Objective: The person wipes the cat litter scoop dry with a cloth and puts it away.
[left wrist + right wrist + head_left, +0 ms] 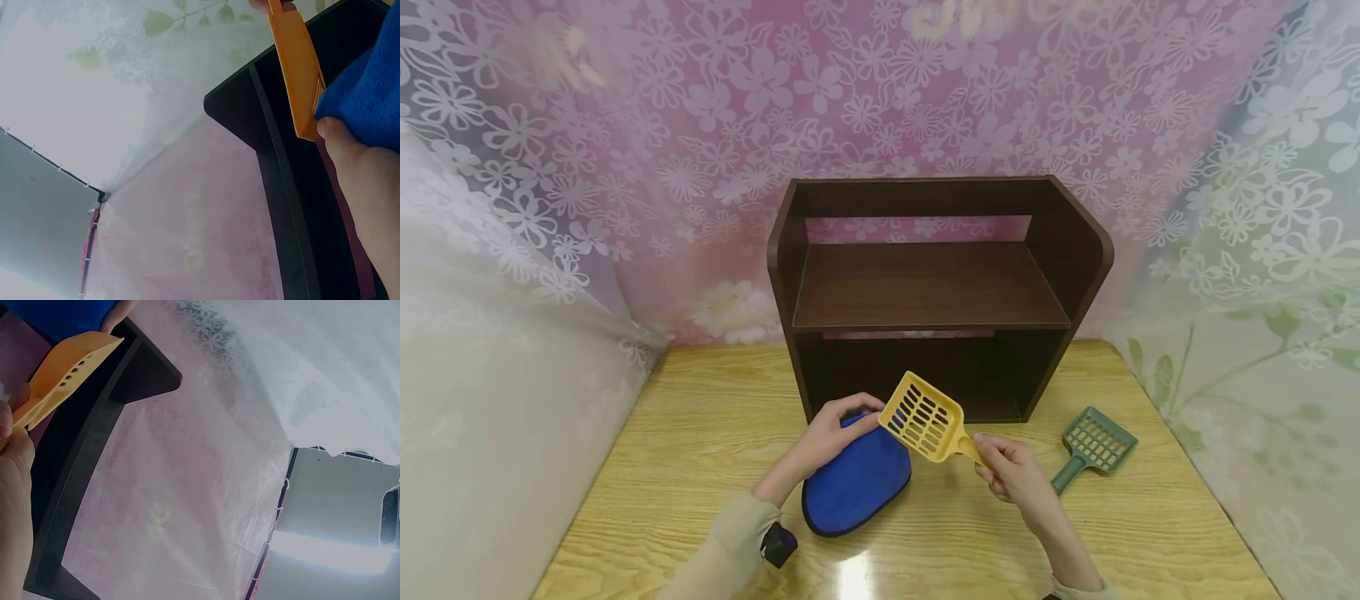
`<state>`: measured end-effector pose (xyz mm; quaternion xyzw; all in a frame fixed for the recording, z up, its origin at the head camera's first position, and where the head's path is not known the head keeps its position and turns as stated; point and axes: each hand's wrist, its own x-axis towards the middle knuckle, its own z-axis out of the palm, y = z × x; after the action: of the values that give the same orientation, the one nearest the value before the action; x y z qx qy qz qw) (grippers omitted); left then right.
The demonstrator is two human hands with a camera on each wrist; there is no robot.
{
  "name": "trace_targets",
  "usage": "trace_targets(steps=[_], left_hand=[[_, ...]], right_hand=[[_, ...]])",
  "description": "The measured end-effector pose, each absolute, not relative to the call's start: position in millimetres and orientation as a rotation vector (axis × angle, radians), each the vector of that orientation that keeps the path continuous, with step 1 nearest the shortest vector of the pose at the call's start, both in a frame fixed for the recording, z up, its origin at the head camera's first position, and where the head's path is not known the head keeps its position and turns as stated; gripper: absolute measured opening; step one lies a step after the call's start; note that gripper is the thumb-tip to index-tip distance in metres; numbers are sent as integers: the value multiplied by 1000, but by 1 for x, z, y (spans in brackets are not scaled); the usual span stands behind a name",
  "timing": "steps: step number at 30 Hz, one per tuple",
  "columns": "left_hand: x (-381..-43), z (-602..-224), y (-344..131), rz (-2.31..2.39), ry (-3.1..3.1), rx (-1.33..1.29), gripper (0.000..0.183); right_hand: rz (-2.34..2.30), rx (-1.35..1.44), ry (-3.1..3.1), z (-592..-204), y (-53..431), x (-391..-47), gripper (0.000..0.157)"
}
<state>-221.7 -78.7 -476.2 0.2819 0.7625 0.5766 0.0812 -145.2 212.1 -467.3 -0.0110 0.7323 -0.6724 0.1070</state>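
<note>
My right hand point(1011, 473) grips the handle of a yellow slotted litter scoop point(958, 417), its head tilted up toward the left. At the upper edge of a blue plush cloth pad with black edging point(857, 483), my left hand point(831, 433) holds on, thumb over the near face and fingers curled behind it. The scoop's front corner is right at the left thumb tip. In the left wrist view the scoop point(294, 75) overlaps the blue pad point(369, 94). The right wrist view shows the scoop point(72, 359) from the side, pinched at its handle.
A dark brown two-tier shelf point(932, 283) stands at the back of the wood-grain table point(700, 467). A green litter scoop point(1097, 442) lies right of my right hand. Floral curtains point(700, 125) enclose the back and both sides.
</note>
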Motion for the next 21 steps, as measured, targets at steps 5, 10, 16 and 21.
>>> trace_targets(steps=[5,10,16,21], left_hand=[[-218,-481,-78,1694,2252,880,20],[-218,-482,-79,1680,2262,876,21],[-220,-479,-82,1650,2314,839,22],[-221,-469,-85,1632,2359,776,22]], right_hand=[[-1968,-83,2154,-467,213,-145,41],[-1916,-157,2150,-465,214,-144,39],[-1760,-395,2363,-451,209,-140,33],[-1608,-551,2589,-440,206,-134,33]])
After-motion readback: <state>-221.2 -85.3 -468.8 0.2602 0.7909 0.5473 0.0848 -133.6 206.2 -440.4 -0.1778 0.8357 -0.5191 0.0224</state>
